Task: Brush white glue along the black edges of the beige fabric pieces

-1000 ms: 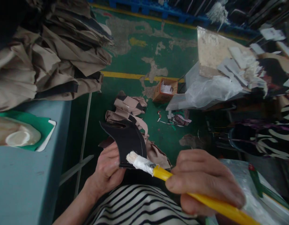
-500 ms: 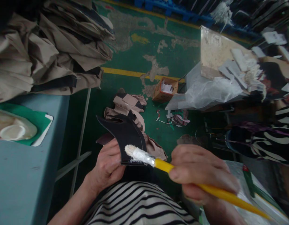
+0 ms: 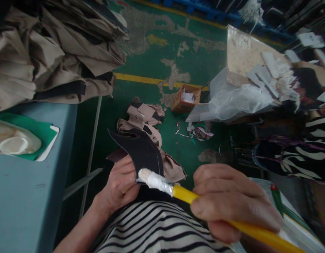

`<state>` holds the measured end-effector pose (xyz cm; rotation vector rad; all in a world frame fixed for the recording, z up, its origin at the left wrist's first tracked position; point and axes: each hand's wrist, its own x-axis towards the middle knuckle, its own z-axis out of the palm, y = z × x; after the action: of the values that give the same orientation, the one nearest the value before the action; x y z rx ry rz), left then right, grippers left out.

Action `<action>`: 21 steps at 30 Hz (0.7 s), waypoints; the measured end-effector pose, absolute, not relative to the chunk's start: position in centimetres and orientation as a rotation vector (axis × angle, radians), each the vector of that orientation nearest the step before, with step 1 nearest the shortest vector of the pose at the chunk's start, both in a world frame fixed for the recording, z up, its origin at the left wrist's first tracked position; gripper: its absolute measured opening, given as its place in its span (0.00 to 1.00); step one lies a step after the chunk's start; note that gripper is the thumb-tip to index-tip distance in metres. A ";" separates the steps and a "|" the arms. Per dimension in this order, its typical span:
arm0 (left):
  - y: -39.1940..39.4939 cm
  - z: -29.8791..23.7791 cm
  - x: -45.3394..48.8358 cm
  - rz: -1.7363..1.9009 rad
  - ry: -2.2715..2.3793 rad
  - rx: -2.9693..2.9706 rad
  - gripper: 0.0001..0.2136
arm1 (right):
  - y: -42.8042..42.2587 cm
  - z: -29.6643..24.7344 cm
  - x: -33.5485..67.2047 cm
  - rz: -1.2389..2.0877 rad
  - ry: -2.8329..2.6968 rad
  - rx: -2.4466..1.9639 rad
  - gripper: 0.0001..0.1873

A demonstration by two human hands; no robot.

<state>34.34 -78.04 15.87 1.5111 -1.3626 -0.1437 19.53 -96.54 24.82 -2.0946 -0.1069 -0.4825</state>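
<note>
A curved black stitched piece (image 3: 145, 151), leather- or fabric-like, has its lower left edge pinched in my left hand (image 3: 122, 181). White stitching runs along its right side. My right hand (image 3: 228, 198) is closed round the yellow handle of a paintbrush (image 3: 184, 194). White paste coats the brush's bristles and metal collar, and the tip lies over the black piece's lower edge, close to my left fingers. Whether the bristles press on that edge is hard to tell. Tan fabric pieces (image 3: 143, 114) show beyond the black piece.
At left, a blue-grey table (image 3: 17, 196) bears a glue-stained container (image 3: 17, 140) on green material, with heaped tan fabric (image 3: 51, 59) behind. A small cardboard box (image 3: 185, 98) stands on the green floor. Plastic sheeting (image 3: 225, 103) and a scrap-covered board (image 3: 252, 59) are at right.
The brush tip has shifted slightly down and left to the black piece's lower edge, my right hand moving a little with it. My left hand keeps its hold on the piece.
</note>
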 end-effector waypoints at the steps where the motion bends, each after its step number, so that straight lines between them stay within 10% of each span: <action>1: -78.0 15.9 34.4 -0.139 -1.370 1.518 0.14 | -96.5 24.5 19.8 -0.483 -0.121 -2.087 0.12; 21: -76.5 14.9 33.4 -0.052 -1.431 1.597 0.14 | -96.6 22.1 22.3 -0.117 0.570 -1.468 0.22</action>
<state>33.43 -76.48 14.85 1.5970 -1.4313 -0.0519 22.32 -96.58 22.10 -1.4677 0.5701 -0.1171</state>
